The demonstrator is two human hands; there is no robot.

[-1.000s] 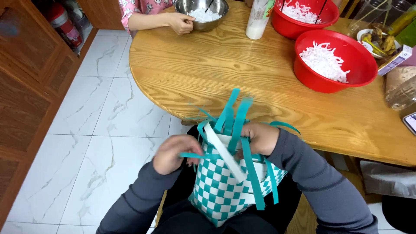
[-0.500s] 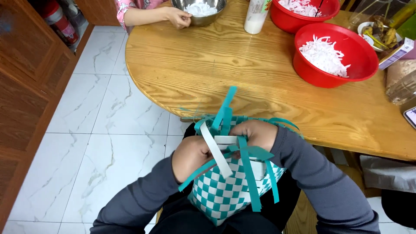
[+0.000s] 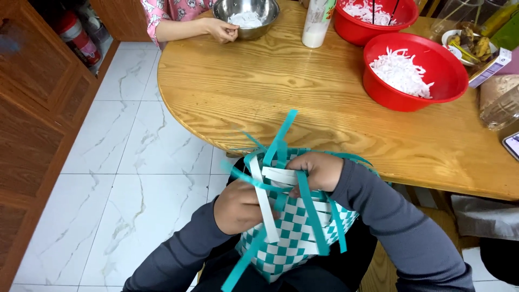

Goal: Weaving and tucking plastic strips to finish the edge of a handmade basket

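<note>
- We held the half-woven teal and white checkered plastic-strip basket (image 3: 294, 238) in our lap, at the near edge of the round wooden table (image 3: 303, 103), with its open rim tipped up and away from us.
- Our left hand (image 3: 240, 208) was pressed against the left wall of the basket, fingers closed over a loose white plastic strip (image 3: 266, 208) that ran down that wall.
- Our right hand (image 3: 319, 170) was curled over the far rim, fingers clenched on a flat white strip and the teal strips crossing it.
- The loose teal strip ends (image 3: 281, 138) stood up from the rim just left of the right hand, long axes pointing up and toward the table; others hung down the near wall. We judged the right hand the nearer of the two to the upright ends.
- Both hands touched the basket, which lay between them, slightly right of the left hand.
- On the far right of the table stood a red plastic bowl (image 3: 448, 81) holding white shreds; a second red bowl (image 3: 351, 30) beyond it held the same.
- At the far edge, another person's hand (image 3: 224, 30) rested at a steel bowl (image 3: 270, 11) with white contents.
- A clear bottle of white liquid (image 3: 316, 24) stood between the steel bowl and the second red bowl.
</note>
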